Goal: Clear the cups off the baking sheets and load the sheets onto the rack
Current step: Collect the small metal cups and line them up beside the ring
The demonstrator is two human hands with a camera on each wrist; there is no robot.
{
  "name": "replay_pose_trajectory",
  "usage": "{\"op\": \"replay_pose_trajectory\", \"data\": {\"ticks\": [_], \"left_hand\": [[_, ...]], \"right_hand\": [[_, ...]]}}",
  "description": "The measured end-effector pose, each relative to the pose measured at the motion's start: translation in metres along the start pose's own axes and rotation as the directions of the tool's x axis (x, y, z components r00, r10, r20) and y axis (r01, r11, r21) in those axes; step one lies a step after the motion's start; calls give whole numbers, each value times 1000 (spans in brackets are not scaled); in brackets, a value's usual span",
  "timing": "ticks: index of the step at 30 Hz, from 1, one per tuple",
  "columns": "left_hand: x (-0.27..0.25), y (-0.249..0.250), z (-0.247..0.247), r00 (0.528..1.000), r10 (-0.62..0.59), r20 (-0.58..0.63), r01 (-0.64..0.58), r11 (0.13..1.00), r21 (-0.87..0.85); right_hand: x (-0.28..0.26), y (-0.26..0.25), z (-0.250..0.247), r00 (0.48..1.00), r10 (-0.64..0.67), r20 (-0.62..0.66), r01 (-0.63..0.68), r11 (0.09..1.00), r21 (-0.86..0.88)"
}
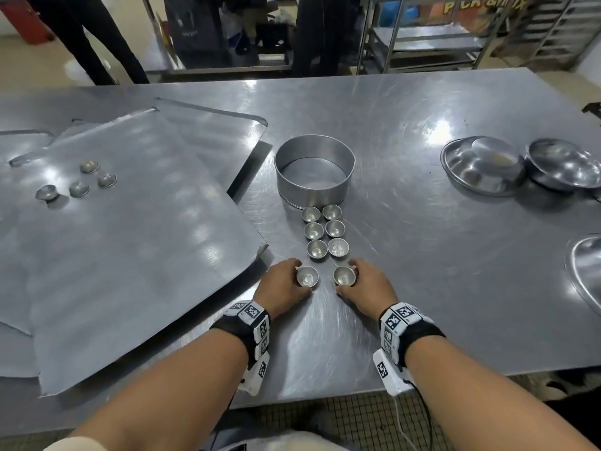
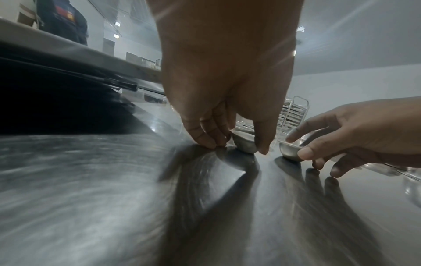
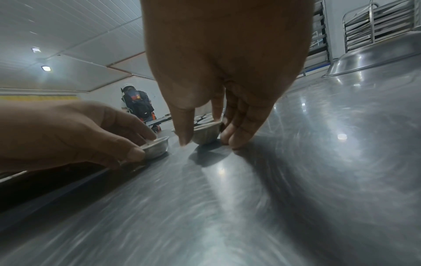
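Two small metal cups sit on the steel table point(image 1: 422, 288) near its front edge. My left hand point(image 1: 302, 277) pinches the left cup point(image 1: 307, 276) between thumb and fingers; the left wrist view shows this cup point(image 2: 246, 142) down on the table. My right hand point(image 1: 348, 276) pinches the right cup point(image 1: 344, 275) the same way, and the right wrist view shows that cup point(image 3: 206, 135) between thumb and fingertips. Just beyond, several upright cups point(image 1: 325, 231) stand in two rows. Stacked baking sheets point(image 1: 146, 255) lie to the left, with several upturned cups point(image 1: 78, 183) on the top sheet.
A round metal ring pan point(image 1: 314, 170) stands behind the cup rows. Steel bowls point(image 1: 520, 166) sit at the right, another bowl point(image 1: 585, 271) at the right edge. A tray rack point(image 3: 378, 23) stands beyond the table's far right. People stand behind the table.
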State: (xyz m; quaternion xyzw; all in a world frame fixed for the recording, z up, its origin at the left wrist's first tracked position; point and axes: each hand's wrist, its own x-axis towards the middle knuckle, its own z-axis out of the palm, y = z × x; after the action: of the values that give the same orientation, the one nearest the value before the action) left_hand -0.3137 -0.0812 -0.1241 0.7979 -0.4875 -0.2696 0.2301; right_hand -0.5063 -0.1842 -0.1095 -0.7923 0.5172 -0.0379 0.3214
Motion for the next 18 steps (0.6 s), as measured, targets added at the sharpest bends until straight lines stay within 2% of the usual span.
{"op": "replay_pose_trajectory", "data": {"ticks": [4,18], "left_hand": [[3,-1,2,999,-27,-16,28,1000,9],[11,9,9,1000,27,-5,-27,999,24]], "right_hand": [[4,3,0,1000,10,-23,-10,1000,8],[15,10,-3,999,-31,-21,31,999,36]]}}
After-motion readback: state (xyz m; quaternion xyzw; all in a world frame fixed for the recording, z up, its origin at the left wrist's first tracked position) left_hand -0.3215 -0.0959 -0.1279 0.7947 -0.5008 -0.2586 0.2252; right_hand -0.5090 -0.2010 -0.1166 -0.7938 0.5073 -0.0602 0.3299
